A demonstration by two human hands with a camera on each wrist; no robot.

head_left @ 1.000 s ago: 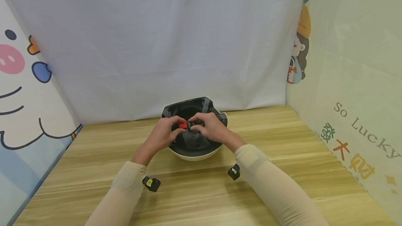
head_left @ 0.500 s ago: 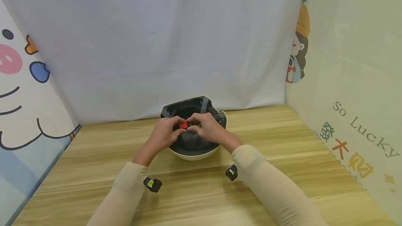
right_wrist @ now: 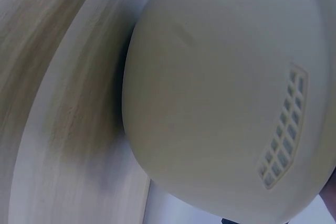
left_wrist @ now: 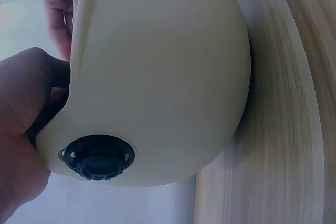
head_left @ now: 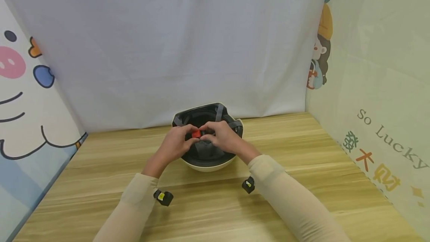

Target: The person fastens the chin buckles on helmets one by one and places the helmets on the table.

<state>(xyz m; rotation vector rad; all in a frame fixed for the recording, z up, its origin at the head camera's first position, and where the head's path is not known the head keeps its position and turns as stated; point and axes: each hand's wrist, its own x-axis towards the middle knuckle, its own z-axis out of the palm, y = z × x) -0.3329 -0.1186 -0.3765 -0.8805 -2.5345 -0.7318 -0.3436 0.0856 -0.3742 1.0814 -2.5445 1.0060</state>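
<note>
A cream helmet point(head_left: 209, 168) rests upside down on the wooden table, its black lining facing up. Over its opening, my left hand point(head_left: 173, 142) pinches a red buckle piece point(head_left: 196, 134) between thumb and forefinger. My right hand point(head_left: 224, 136) meets it from the right, thumb and forefinger pinching the dark other end of the chin-strap buckle, mostly hidden by the fingertips. In the left wrist view, the helmet shell point(left_wrist: 163, 77) with a black round knob point(left_wrist: 100, 157) stands beside the left hand point(left_wrist: 21, 93). The right wrist view is mostly shell point(right_wrist: 210, 87), with a vent grille point(right_wrist: 285, 127).
Grey straps point(head_left: 219, 112) run along the helmet's inside edge. Behind the wooden table point(head_left: 208, 204) hangs a white curtain point(head_left: 168, 47). Printed panels border both sides. A small black device point(head_left: 163, 198) sits at the left wrist, another device point(head_left: 248, 185) at the right.
My right hand has shifted slightly left, bringing both hands' fingertips together. The dark buckle part that showed between them a second ago is now mostly covered. In the last half second almost nothing moved.
</note>
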